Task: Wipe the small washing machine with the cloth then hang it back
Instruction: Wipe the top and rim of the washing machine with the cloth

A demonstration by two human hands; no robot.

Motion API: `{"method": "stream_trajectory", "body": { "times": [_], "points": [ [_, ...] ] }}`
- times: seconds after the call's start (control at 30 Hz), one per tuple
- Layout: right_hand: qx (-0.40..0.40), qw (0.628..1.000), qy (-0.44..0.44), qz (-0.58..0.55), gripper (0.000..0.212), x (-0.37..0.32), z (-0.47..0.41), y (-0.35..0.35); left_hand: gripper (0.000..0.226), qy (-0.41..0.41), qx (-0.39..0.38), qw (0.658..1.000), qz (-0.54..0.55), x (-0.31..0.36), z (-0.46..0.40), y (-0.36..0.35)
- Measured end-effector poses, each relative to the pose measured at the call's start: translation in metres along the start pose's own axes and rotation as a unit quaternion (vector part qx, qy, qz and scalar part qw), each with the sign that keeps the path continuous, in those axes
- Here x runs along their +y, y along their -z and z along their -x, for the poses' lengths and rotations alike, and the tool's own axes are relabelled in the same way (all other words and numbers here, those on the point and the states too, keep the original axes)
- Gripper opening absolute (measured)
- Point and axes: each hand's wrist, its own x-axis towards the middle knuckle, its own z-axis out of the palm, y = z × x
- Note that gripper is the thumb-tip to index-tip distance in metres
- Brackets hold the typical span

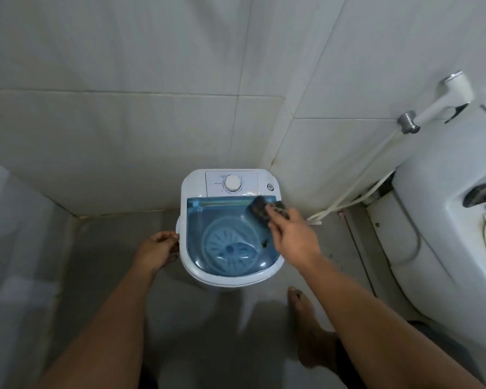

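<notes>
A small white washing machine (pixel 197 276) with a clear blue lid (pixel 208 217) and a round white dial (pixel 232 183) stands on the floor in the corner. My right hand (pixel 293 234) holds a dark patterned cloth (pixel 260 207) pressed on the lid's far right corner. My left hand (pixel 159 249) grips the machine's left side, fingers curled around its rim. Through the lid the blue drum bottom shows.
Tiled walls close in behind and to the left of the machine. A white toilet (pixel 446 220) fills the right side, with a bidet sprayer (pixel 443 101) and its hose (pixel 357 189) on the wall above. My bare right foot (pixel 306 321) stands just right of the machine.
</notes>
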Motion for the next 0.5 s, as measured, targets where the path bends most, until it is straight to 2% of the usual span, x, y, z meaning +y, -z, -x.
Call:
{"method": "stream_trajectory", "body": {
  "times": [0.03, 0.07, 0.1, 0.13, 0.17, 0.23, 0.27, 0.3, 0.33, 0.37, 0.43, 0.47, 0.5],
  "points": [
    [0.013, 0.996, -0.084, -0.033, 0.046, -0.003, 0.0, -0.001, 0.007, 0.0, 0.001, 1.0, -0.002, 0.001, 0.0, -0.001],
    [0.02, 0.99, -0.126, -0.056, 0.046, -0.012, 0.004, -0.006, 0.005, 0.0, 0.003, 1.0, -0.001, 0.001, 0.0, -0.001],
    [0.015, 0.989, -0.129, -0.069, 0.046, -0.025, 0.014, -0.012, 0.006, 0.001, 0.004, 1.0, -0.001, 0.001, 0.0, -0.001],
    [0.0, 0.993, -0.089, -0.073, 0.047, -0.037, 0.028, -0.017, 0.007, 0.002, 0.005, 1.0, 0.0, 0.001, -0.001, -0.001],
    [-0.024, 0.997, -0.006, -0.068, 0.048, -0.045, 0.046, -0.02, 0.007, 0.003, 0.007, 1.0, 0.001, 0.001, -0.001, -0.002],
    [-0.08, 0.98, 0.179, -0.034, 0.048, -0.036, 0.073, -0.02, 0.008, 0.002, 0.01, 1.0, 0.001, 0.001, -0.002, -0.002],
    [-0.088, 0.967, 0.238, -0.016, 0.047, -0.021, 0.072, -0.014, 0.009, 0.001, 0.012, 1.0, 0.001, 0.001, -0.001, -0.003],
    [-0.075, 0.967, 0.244, -0.001, 0.046, -0.005, 0.063, -0.012, 0.008, 0.0, 0.015, 1.0, 0.0, 0.001, 0.0, -0.003],
    [-0.048, 0.979, 0.198, 0.001, 0.046, 0.009, 0.053, -0.008, 0.007, -0.001, 0.016, 1.0, 0.001, 0.001, 0.001, -0.004],
    [-0.012, 0.994, 0.106, -0.009, 0.046, 0.017, 0.041, -0.005, 0.008, 0.001, 0.015, 1.0, 0.0, 0.002, 0.002, -0.004],
    [0.026, 0.99, -0.123, -0.06, 0.046, 0.02, 0.024, -0.005, 0.012, 0.001, 0.011, 1.0, -0.003, 0.001, 0.002, -0.004],
    [0.024, 0.982, -0.172, -0.074, 0.046, 0.012, 0.025, -0.007, 0.014, 0.001, 0.009, 1.0, -0.003, 0.001, 0.0, -0.003],
    [0.015, 0.986, -0.154, -0.068, 0.047, 0.002, 0.031, -0.01, 0.015, 0.002, 0.008, 1.0, -0.004, 0.001, -0.001, -0.002]
  ]
}}
